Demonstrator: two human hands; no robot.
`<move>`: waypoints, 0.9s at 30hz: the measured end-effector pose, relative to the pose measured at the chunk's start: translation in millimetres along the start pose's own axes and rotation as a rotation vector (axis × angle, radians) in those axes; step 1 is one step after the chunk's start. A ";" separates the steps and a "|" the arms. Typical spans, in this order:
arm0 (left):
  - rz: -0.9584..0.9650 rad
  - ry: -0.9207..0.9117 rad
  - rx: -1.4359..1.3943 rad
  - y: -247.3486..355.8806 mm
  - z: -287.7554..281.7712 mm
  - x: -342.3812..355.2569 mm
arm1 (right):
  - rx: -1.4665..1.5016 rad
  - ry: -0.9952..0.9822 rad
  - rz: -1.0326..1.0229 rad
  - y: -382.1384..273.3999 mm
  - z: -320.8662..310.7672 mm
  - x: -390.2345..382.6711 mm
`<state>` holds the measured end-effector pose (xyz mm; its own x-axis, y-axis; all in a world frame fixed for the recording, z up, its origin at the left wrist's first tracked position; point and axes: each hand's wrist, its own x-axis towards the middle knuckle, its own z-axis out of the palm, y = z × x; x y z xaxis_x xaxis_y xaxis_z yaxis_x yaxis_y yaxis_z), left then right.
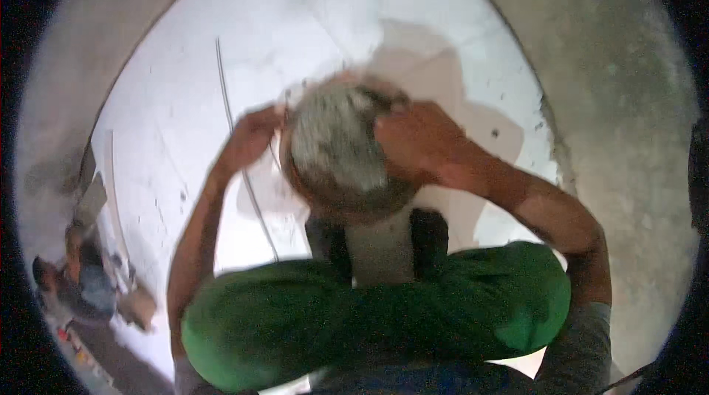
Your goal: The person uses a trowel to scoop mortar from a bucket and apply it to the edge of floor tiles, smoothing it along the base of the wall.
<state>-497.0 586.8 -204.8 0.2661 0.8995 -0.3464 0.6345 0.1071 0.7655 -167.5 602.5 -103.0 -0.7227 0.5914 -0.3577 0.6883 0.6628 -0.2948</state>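
A round, brownish basin (343,207) with a lumpy grey mix (332,136), looking like wet mortar, stands in front of my knees. At its left rim my left hand (255,136) is closed on the edge. My right hand (421,145) reaches over the right side, its fingers curled at the mix. Motion blur hides whatever those fingers hold. A dark patch shows in the basin beside the right hand, too smeared to tell apart. My green-trousered knees (369,314) are bent below the basin.
A thin dark cable or rod (251,196) lies on the whitish floor to the left, with a pale strip (112,188) farther left. Blurred clutter (88,284) sits at lower left. Greyish walls (613,100) curve around the floor. A pale slab (380,247) shows between my dark shoes.
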 end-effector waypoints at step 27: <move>-0.051 -0.053 -0.483 0.5 14.5 -2.3 | 0.930 0.246 0.465 70.7 -18.4 -93.8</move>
<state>-486.8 578.7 -211.5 0.2883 0.8665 -0.4076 0.2418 0.3460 0.9066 -52.2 602.4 -74.0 -0.2985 0.8411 -0.4511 0.6022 -0.2007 -0.7727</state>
